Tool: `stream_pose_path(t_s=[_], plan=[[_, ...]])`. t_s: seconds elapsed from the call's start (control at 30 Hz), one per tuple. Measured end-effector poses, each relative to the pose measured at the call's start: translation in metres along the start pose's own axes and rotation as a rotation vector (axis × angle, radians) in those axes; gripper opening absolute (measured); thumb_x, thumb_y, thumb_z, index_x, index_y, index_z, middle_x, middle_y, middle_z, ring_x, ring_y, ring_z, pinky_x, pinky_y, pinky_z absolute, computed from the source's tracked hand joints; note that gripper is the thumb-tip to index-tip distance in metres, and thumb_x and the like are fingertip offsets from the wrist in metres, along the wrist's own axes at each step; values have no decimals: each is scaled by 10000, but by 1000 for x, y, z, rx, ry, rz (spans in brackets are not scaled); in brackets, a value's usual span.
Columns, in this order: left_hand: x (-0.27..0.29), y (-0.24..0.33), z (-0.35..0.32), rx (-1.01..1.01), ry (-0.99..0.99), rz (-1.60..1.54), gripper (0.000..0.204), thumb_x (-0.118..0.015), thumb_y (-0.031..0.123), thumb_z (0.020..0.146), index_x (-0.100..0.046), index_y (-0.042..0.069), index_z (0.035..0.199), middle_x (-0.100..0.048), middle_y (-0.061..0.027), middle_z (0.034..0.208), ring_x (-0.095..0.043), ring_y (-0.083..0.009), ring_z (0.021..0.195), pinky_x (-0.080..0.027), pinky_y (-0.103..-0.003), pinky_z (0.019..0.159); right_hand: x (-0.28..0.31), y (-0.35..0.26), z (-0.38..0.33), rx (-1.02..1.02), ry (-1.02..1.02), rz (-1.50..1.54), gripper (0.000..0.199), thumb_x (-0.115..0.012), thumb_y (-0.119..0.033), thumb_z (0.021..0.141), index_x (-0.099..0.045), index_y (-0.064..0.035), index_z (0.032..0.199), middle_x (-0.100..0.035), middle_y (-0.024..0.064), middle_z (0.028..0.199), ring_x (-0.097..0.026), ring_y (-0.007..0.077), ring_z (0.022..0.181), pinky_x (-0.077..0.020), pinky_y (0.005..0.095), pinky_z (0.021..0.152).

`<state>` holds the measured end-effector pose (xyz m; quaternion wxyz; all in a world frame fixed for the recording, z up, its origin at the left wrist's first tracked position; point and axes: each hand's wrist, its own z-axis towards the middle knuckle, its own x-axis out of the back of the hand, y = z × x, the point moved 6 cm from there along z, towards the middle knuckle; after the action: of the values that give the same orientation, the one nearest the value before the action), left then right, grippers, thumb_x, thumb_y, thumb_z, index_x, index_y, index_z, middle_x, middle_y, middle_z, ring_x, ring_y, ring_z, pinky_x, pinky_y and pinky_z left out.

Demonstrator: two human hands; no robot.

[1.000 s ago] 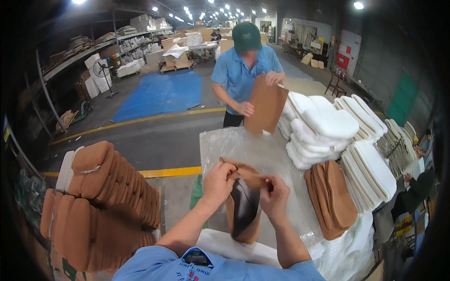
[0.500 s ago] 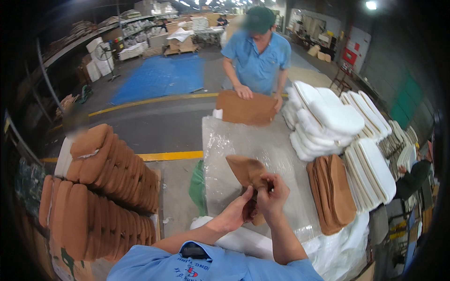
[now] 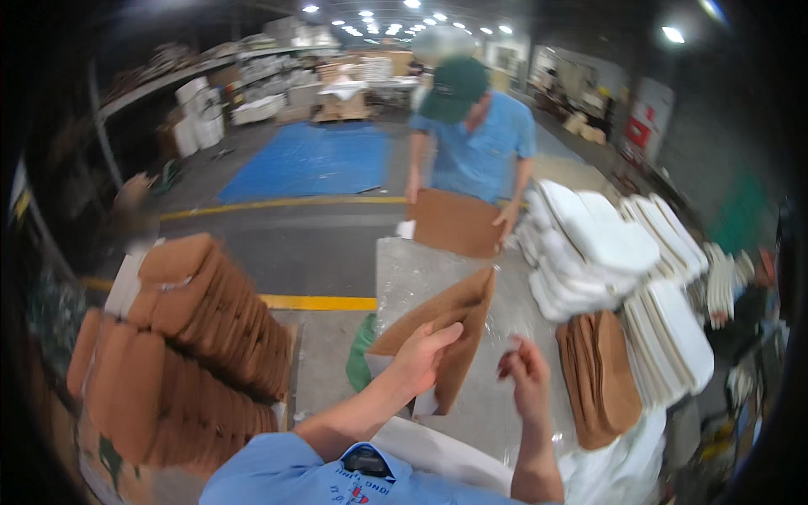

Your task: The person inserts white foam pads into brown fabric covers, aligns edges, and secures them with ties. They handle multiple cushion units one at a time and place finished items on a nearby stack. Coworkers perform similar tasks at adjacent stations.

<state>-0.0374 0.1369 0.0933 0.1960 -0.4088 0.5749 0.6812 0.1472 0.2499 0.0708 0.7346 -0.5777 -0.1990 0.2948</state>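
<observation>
Over the near part of the plastic-wrapped table (image 3: 410, 273), my left hand (image 3: 427, 358) grips a brown fabric piece (image 3: 461, 337), the thumb lying on its face. The piece is partly folded, its upper corner pointing away from me and white showing at its lower edges. To its right, my right hand (image 3: 528, 379) is raised and apart from it, fingers loosely bent and slightly blurred, with nothing visible in them. Close to that hand, a stack of brown pieces (image 3: 593, 379) lies on the table's right side.
Across the table a person in a blue shirt (image 3: 475, 156) holds another brown piece (image 3: 457, 220). White padded pieces (image 3: 593, 223) are piled at the right. Rows of brown padded pieces (image 3: 181, 379) stand at the left. A blue sheet (image 3: 307, 160) covers floor farther off.
My right hand has let go of the brown piece and moved right. The piece has opened out from its bunched shape in my left hand. The view has tilted up.
</observation>
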Motion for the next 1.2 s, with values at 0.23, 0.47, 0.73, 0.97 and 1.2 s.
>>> stream_pose_path(t_s=[0.23, 0.47, 0.73, 0.97, 1.2], plan=[[47, -67, -100, 474, 103, 242, 422, -595, 202, 1040, -551, 61, 1436, -670, -85, 1334, -640, -253, 1221, -528, -423, 1038, -35, -19, 6, 14, -468, 35, 359, -668, -206, 1014, -613, -94, 1351, -492, 51, 1524, -448, 171, 1389, -428, 363, 1106], [34, -104, -101, 631, 74, 28, 501, -522, 360, 1090, -484, 89, 1509, -618, -105, 1418, -604, -297, 1292, -494, -496, 1088, 16, -1, -32, 134, -232, 120, 136, -724, -162, 972, -659, -47, 1008, -692, 70, 1207, -601, 160, 1104, -479, 350, 989], [41, -75, -73, 448, -4, 537, 642, -662, 477, 985, -489, 174, 1523, -628, -147, 1397, -604, -256, 1277, -494, -414, 1082, 53, 35, -63, 150, 47, 235, 158, -713, -196, 1006, -651, -51, 1017, -670, -8, 1029, -593, 103, 965, -492, 300, 898], [12, -97, -84, 623, -469, 94, 513, -614, 87, 939, -522, -22, 1432, -652, -168, 1352, -643, -316, 1241, -519, -479, 1079, 66, 41, -63, 129, 201, 298, 152, -678, -215, 1037, -646, -75, 1087, -624, -54, 1032, -539, 58, 973, -464, 261, 886], [-25, -68, -44, 386, -286, 42, 480, -642, 34, 893, -567, -73, 1355, -637, -220, 1374, -625, -332, 1279, -485, -485, 1128, 107, 28, -97, 58, 302, 257, 376, -660, -207, 1046, -535, -103, 1384, -678, 87, 1251, -629, 166, 1151, -503, 347, 1002]])
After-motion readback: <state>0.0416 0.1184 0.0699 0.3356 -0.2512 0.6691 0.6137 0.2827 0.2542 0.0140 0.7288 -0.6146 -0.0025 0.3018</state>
